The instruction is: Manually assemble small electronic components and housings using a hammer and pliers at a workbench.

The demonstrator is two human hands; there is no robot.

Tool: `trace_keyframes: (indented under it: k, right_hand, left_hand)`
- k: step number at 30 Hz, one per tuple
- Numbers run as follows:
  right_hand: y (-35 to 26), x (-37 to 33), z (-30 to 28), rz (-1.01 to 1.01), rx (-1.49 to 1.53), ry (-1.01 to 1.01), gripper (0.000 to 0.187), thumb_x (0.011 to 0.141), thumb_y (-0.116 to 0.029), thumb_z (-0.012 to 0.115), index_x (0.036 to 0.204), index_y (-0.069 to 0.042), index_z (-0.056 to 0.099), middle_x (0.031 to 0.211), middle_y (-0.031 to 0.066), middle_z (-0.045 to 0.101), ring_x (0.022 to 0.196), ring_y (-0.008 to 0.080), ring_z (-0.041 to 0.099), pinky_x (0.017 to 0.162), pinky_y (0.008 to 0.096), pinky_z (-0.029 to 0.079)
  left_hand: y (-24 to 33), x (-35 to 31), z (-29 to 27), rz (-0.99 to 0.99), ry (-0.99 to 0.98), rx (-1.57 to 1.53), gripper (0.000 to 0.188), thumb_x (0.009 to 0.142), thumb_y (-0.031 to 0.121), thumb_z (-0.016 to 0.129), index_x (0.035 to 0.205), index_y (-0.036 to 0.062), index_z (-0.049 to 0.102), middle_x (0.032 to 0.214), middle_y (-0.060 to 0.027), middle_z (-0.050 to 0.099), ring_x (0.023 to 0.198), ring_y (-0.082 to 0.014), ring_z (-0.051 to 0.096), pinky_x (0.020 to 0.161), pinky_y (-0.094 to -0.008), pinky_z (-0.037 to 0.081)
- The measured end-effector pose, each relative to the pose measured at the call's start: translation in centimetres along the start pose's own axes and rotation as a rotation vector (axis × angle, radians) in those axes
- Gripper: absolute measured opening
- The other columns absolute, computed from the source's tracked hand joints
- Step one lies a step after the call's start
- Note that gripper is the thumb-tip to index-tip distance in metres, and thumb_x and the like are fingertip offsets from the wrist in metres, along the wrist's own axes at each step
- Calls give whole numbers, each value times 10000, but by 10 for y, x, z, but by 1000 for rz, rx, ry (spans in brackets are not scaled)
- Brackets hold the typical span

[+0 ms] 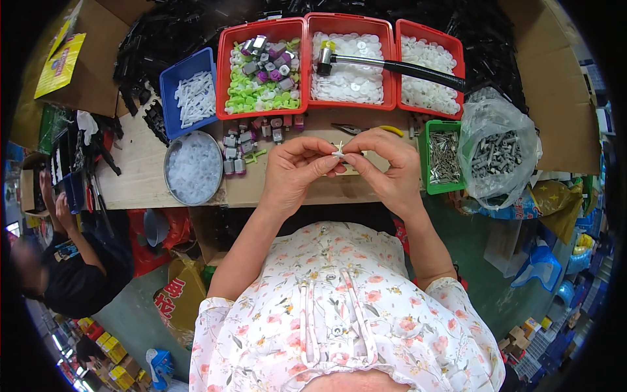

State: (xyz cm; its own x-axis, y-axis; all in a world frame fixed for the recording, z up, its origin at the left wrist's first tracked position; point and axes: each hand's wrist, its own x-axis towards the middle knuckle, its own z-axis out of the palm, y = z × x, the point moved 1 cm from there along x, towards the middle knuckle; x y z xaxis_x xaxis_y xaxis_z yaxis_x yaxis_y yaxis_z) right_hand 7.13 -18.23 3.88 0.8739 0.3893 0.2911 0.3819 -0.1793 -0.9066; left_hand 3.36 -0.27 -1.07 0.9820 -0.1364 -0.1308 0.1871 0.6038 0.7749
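Observation:
Above the table's near edge, my two hands meet fingertip to fingertip around a small white plastic part (338, 154) with a thin prong sticking up. My left hand (295, 171) pinches it from the left. My right hand (388, 166) pinches it from the right, and the fingers hide most of its shape. Just left of my left hand lie several small grey-and-purple motors (236, 145) and a light green plastic piece (256, 155). Behind my right hand, pliers (349, 129) with yellow-and-black handles rest on the table.
Red bins (222, 72) hold motors, green parts and white discs; a hammer (392, 66) lies across two. Left are a blue bin (171, 98) and a round metal bowl (171, 189). Right are a green tray (428, 157) of metal pins and a plastic bag (486, 117). Another person (78, 261) works at far left.

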Motion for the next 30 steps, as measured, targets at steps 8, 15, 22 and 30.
trace_keyframes:
  k: [8, 15, 22, 30]
  right_hand:
    - [0, -4, 2, -115, -150, 14, 136, 795, 37, 729, 928, 14, 709, 891, 122, 701, 803, 241, 684, 707, 318, 528]
    - [2, -10, 9, -144, -141, 11, 155, 792, 50, 724, 941, 13, 706, 897, 128, 699, 785, 239, 691, 679, 306, 532]
    - [10, -13, 18, -192, -268, 16, 163, 783, 28, 725, 938, -9, 694, 897, 112, 672, 795, 270, 660, 702, 353, 498]
    - [33, -19, 34, -256, -494, 32, 159, 758, -13, 740, 904, -44, 687, 802, 69, 573, 743, 249, 580, 667, 362, 422]
  left_hand:
    - [1, -2, 3, 55, 21, 75, 228, 854, -39, 732, 1078, -39, 687, 963, -125, 716, 864, -152, 698, 765, -269, 589]
    - [1, -7, -4, 138, 4, 253, 321, 820, -41, 769, 1132, -43, 692, 997, -101, 713, 890, -120, 673, 809, -244, 568]
    - [0, -12, -5, 193, 69, 425, 314, 817, -17, 776, 1122, -26, 702, 1014, -80, 706, 880, -116, 671, 791, -241, 561]
    - [8, -28, -14, 685, 176, 1298, 343, 712, -14, 813, 1040, 9, 717, 955, -118, 678, 814, -246, 644, 709, -319, 519]
